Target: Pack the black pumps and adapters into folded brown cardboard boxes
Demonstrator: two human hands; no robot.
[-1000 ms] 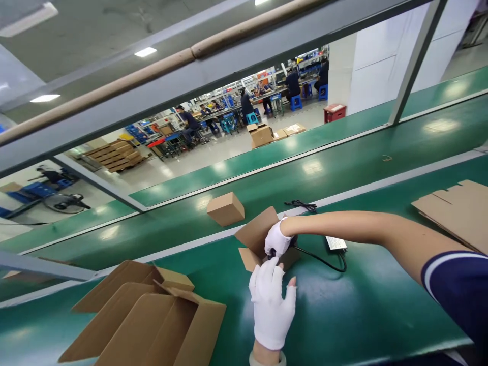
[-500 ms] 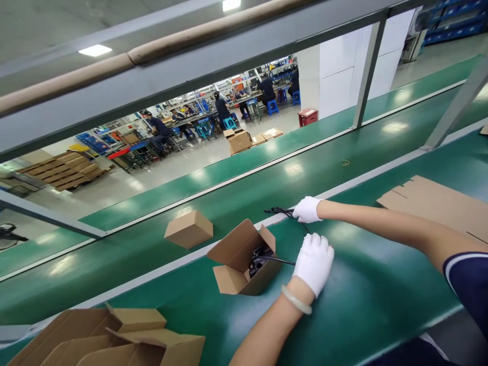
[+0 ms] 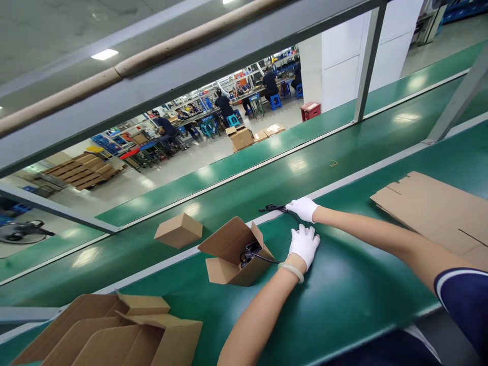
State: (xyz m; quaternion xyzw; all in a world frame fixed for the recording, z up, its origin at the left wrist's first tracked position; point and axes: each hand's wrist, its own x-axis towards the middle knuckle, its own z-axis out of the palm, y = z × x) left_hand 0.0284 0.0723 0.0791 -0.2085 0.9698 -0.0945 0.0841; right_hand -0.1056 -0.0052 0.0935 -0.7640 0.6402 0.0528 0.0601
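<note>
An open cardboard box [image 3: 249, 274] sits on the green belt, its flaps up and dark items partly visible inside. From it a black cable [image 3: 267, 258] runs out and under my left hand [image 3: 304, 246], in a white glove with a pale bracelet at the wrist. That hand is closed over the cable, its fingertips partly hidden. Farther off, my gloved right hand [image 3: 303, 208] pinches the cable's bundled part. The bundle's loose end [image 3: 271, 208] sticks out leftward across the white rail.
A closed small box [image 3: 178, 231] rests on the belt beyond the white rail [image 3: 343, 182]. Open cartons [image 3: 114, 340] crowd the lower left; flattened cardboard [image 3: 434, 213] lies at right. Metal posts [image 3: 368, 66] rise along the line. Several people sit at benches in the background.
My left hand has moved away from me along the cable, closer to my right hand. My right hand keeps its pinch on the bundle. The view has shifted slightly.
</note>
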